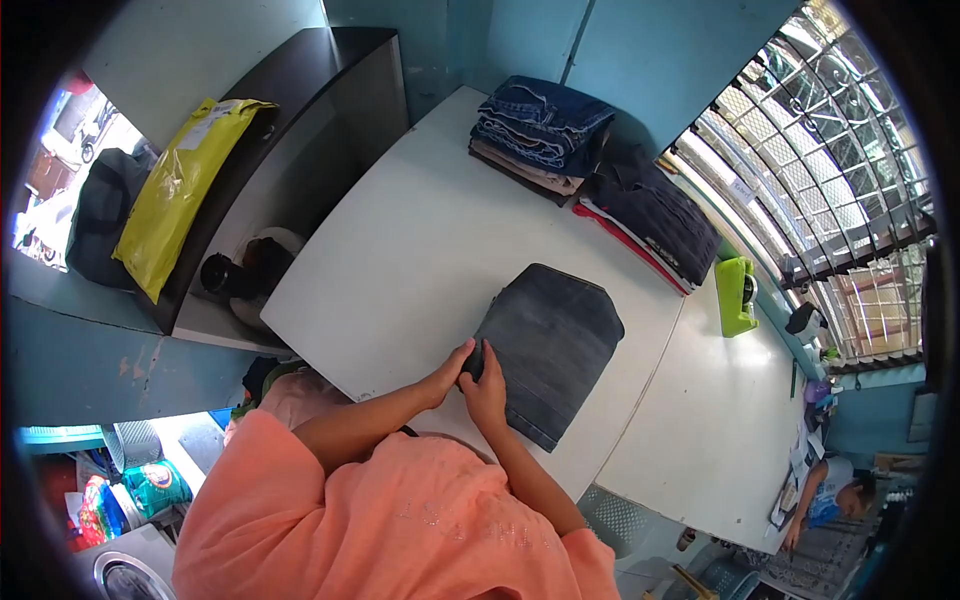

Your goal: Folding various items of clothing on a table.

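Note:
Folded dark grey denim trousers (559,341) lie flat on the white table (382,247) in front of me. My left hand (448,371) and my right hand (486,384) meet at the near left edge of the trousers. A small dark fold of the cloth is pinched between them, with the thumbs and fingers close together. The fingers partly hide this fold. The rest of the trousers stays spread on the tabletop, its far corners angled.
Folded jeans (544,124) are stacked at the far edge, beside another pile of folded clothes (652,217). A green tape dispenser (736,298) stands near the barred window. A yellow plastic parcel (191,195) rests on the dark shelf (300,82). Another person (829,487) is at the right.

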`<action>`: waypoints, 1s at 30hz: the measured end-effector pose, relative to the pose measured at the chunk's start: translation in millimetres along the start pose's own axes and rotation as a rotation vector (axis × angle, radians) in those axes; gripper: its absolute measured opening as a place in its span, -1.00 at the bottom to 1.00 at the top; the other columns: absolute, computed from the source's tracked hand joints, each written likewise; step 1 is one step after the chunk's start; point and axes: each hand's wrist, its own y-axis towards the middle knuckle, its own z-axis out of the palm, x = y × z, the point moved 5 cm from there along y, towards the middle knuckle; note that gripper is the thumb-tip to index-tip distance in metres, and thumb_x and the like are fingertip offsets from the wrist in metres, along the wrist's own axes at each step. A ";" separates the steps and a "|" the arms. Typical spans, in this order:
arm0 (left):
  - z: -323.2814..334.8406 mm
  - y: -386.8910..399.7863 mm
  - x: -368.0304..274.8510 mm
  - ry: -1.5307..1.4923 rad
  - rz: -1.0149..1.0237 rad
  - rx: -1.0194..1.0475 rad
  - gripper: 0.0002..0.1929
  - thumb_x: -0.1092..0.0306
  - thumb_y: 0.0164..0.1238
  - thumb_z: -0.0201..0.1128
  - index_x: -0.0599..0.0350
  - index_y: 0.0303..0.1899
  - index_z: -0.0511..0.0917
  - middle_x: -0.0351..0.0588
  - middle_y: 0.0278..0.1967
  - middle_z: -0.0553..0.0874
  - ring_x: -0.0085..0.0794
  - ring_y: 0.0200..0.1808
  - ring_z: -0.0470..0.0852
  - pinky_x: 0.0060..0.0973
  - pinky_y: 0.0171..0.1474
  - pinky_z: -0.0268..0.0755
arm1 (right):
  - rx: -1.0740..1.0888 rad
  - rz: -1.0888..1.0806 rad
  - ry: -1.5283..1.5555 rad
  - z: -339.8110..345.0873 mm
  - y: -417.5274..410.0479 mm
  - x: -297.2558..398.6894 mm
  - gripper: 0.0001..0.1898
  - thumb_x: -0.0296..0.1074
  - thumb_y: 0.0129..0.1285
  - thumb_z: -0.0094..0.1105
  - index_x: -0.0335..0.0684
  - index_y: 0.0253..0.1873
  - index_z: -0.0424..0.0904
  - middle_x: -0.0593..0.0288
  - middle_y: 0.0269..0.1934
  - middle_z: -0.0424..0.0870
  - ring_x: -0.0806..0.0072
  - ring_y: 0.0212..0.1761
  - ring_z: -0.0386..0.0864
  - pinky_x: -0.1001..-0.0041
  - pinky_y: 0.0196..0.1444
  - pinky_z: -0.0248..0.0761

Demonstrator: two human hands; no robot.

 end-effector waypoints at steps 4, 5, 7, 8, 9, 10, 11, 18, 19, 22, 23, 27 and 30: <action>-3.5 7.0 -10.5 -0.107 -0.046 0.065 -0.25 -0.28 0.07 0.00 0.12 0.16 0.23 -0.03 0.12 0.31 -0.38 0.17 0.21 -0.44 0.21 -0.05 | 0.044 -0.021 0.120 5.2 6.4 -11.4 -0.35 -0.38 -0.01 0.05 -0.43 0.22 0.07 -0.20 0.05 0.34 0.05 0.08 0.34 0.34 0.09 0.20; -6.7 9.8 -11.9 -0.143 -0.126 0.018 -0.28 -0.24 0.03 0.10 0.13 0.11 0.29 -0.04 0.07 0.38 -0.38 0.12 0.29 -0.44 0.17 0.03 | 0.066 -0.057 0.102 2.7 8.3 -10.5 -0.37 -0.39 0.00 0.05 -0.41 0.21 0.11 -0.19 0.03 0.36 0.08 0.04 0.38 0.33 0.06 0.23; -3.6 11.4 -19.5 -0.019 -0.077 0.017 -0.34 -0.14 0.00 0.17 0.14 0.06 0.34 -0.04 0.00 0.43 -0.38 0.05 0.35 -0.44 0.10 0.12 | 0.096 -0.092 0.085 -2.8 9.2 -8.8 -0.40 -0.40 0.00 0.05 -0.40 0.20 0.15 -0.18 0.00 0.38 0.12 0.00 0.41 0.33 0.02 0.26; -2.1 12.2 -24.4 0.110 -0.030 0.018 -0.39 -0.04 -0.04 0.25 0.16 0.00 0.38 -0.04 -0.06 0.49 -0.39 -0.01 0.42 -0.44 0.04 0.21 | 0.195 0.187 0.338 -10.1 7.1 -25.0 -0.47 -0.41 0.02 0.05 -0.39 0.14 0.23 -0.12 -0.09 0.43 0.17 -0.05 0.43 0.36 -0.02 0.27; -1.1 13.9 -27.5 0.102 -0.030 0.013 -0.39 -0.04 -0.04 0.25 0.16 0.00 0.38 -0.04 -0.06 0.49 -0.39 -0.01 0.42 -0.44 0.04 0.21 | 0.297 0.470 0.589 -15.6 1.8 -39.4 -0.54 -0.42 0.04 0.05 -0.39 0.09 0.30 -0.06 -0.18 0.48 0.22 -0.11 0.45 0.39 -0.06 0.29; 3.0 17.2 -30.6 0.122 -0.044 0.070 -0.41 0.04 -0.06 0.28 0.19 0.01 0.38 -0.03 -0.08 0.50 -0.37 -0.03 0.44 -0.43 0.00 0.25 | 0.051 0.191 0.242 -42.1 6.0 -36.9 -0.61 -0.42 0.07 0.04 -0.38 0.04 0.35 -0.02 -0.19 0.47 0.25 -0.12 0.43 0.38 -0.06 0.27; 6.3 19.5 -31.4 0.171 -0.067 0.119 -0.41 0.13 -0.08 0.30 0.22 0.01 0.37 -0.01 -0.10 0.51 -0.34 -0.05 0.46 -0.42 -0.03 0.30 | -0.183 -0.040 -0.111 -65.4 -0.1 -32.9 -0.67 -0.43 0.09 0.02 -0.37 -0.01 0.39 0.01 -0.19 0.46 0.28 -0.13 0.42 0.38 -0.05 0.26; 21.0 25.6 -21.0 0.084 -0.114 0.128 -0.42 0.24 -0.07 0.27 0.34 0.02 0.33 0.05 -0.11 0.52 -0.29 -0.04 0.48 -0.44 -0.01 0.33 | -0.701 0.144 -0.232 -116.1 -47.9 -102.4 -0.66 -0.42 0.15 -0.03 -0.34 0.04 0.32 -0.03 0.02 0.31 0.18 0.09 0.25 0.35 0.14 0.08; 23.9 24.1 -24.6 0.081 -0.058 0.083 -0.42 0.28 -0.08 0.26 0.35 0.02 0.32 0.06 -0.12 0.52 -0.29 -0.05 0.49 -0.45 0.00 0.33 | -0.706 0.172 -0.122 -113.3 -50.5 -109.5 -0.65 -0.42 0.16 -0.04 -0.34 0.06 0.30 -0.03 0.04 0.28 0.17 0.12 0.22 0.36 0.17 0.05; 44.8 15.3 -55.9 0.113 0.112 0.120 -0.43 0.33 -0.12 0.24 0.33 0.02 0.33 0.05 -0.13 0.53 -0.26 -0.05 0.49 -0.43 -0.01 0.33 | -0.821 0.284 0.094 -106.8 -54.1 -116.6 -0.62 -0.33 0.23 -0.13 -0.33 0.12 0.23 0.01 0.07 0.26 0.20 0.14 0.20 0.37 0.20 0.01; 56.4 11.5 -73.2 0.178 0.170 0.172 -0.43 0.35 -0.15 0.24 0.30 0.02 0.33 0.03 -0.13 0.53 -0.23 -0.05 0.48 -0.39 -0.02 0.33 | -0.798 0.244 0.097 -103.6 -48.5 -110.7 -0.62 -0.33 0.23 -0.13 -0.33 0.12 0.23 0.01 0.07 0.26 0.20 0.14 0.20 0.37 0.20 0.01; 110.2 -24.5 -137.7 0.865 0.489 0.288 -0.49 0.39 -0.13 0.22 0.21 0.00 0.36 -0.05 -0.10 0.51 -0.30 -0.01 0.44 -0.42 -0.01 0.29 | -0.588 0.313 1.075 -75.2 -8.8 -103.5 -0.56 -0.10 0.31 -0.26 -0.18 0.21 0.12 0.11 0.22 0.13 0.33 0.25 0.10 0.40 0.21 0.01; 140.2 -62.7 -153.3 1.529 1.112 0.355 -0.58 0.42 -0.06 0.16 0.14 -0.05 0.39 -0.07 -0.09 0.52 -0.31 -0.05 0.46 -0.41 0.00 0.26 | -0.398 0.072 1.317 -76.6 23.0 -95.7 -0.54 -0.02 0.28 -0.21 -0.10 0.21 0.17 0.14 0.20 0.18 0.34 0.23 0.14 0.34 0.22 0.01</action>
